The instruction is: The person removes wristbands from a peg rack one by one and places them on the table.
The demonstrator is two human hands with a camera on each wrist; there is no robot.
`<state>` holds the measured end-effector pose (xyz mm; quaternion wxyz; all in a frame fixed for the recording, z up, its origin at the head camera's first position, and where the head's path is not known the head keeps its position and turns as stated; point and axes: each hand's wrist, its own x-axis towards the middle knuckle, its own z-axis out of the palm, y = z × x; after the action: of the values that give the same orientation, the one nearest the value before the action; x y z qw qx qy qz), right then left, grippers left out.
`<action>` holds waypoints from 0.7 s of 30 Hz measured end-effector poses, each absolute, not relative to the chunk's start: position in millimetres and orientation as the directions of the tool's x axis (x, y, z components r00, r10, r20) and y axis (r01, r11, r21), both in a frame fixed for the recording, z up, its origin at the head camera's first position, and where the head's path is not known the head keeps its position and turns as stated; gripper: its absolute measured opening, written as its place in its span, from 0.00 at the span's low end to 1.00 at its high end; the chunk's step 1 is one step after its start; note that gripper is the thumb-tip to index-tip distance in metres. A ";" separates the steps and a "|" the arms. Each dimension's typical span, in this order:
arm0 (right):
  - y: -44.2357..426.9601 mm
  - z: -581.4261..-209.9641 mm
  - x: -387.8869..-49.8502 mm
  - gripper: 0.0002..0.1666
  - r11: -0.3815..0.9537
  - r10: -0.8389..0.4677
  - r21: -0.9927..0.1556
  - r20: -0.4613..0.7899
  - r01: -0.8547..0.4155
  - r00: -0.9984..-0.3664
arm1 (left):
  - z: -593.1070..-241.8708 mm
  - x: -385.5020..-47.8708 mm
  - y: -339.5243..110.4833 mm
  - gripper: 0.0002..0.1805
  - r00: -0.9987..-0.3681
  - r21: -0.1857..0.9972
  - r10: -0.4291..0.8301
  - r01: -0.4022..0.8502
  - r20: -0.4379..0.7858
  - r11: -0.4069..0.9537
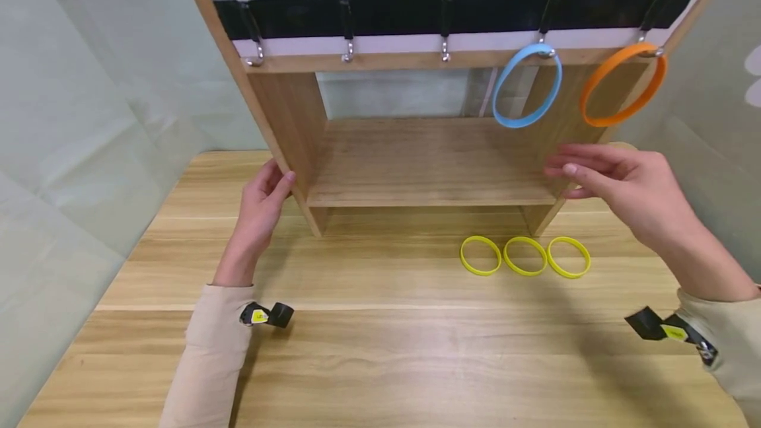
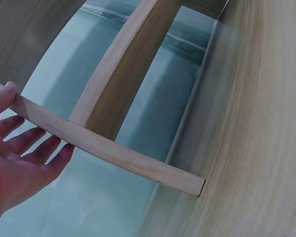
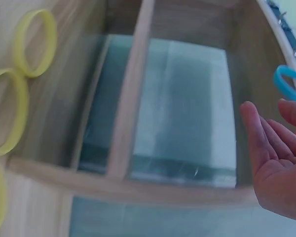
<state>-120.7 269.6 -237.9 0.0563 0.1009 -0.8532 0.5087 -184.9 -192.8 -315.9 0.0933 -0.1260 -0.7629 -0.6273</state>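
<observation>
A wooden shelf unit (image 1: 416,164) stands on the table. My left hand (image 1: 260,207) grips the front edge of its left side panel, thumb in front and fingers on the outer side, as the left wrist view shows. Beside the right side panel, my right hand (image 1: 639,183) hovers with fingers extended and nothing held. Above it, an orange ring (image 1: 596,121) and a light blue ring (image 1: 516,123) hang on metal hooks. Several hooks line the white and black strip; the left ones, such as this hook (image 1: 255,58), bear no rings.
Three yellow rings (image 1: 507,256) lie in a row on the table (image 1: 380,355), before the shelf's right foot. Pale sheeting (image 1: 77,84) surrounds the table. A small black wrist camera (image 1: 279,314) sits on the left sleeve, another camera (image 1: 647,323) on the right.
</observation>
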 end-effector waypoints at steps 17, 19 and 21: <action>209.1 -222.6 -144.5 0.15 -0.122 0.005 -0.945 0.304 -0.303 -0.953 | -317.3 -184.7 -192.6 0.28 -0.960 0.939 0.068 0.280 0.272 0.199; 205.6 -221.9 -144.7 0.14 -0.202 0.033 -0.929 0.310 -0.310 -0.950 | -316.9 -184.3 -192.4 0.29 -0.961 0.940 0.068 0.276 0.268 0.198; 201.8 -222.1 -144.4 0.12 -0.293 0.061 -0.899 0.321 -0.325 -0.945 | -316.5 -184.4 -192.1 0.29 -0.961 0.942 0.067 0.275 0.267 0.194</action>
<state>-144.4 201.8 -222.1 0.1210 0.1133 -0.5820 0.7961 -184.4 -192.1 -316.5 0.0830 -0.1115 -0.7682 -0.6250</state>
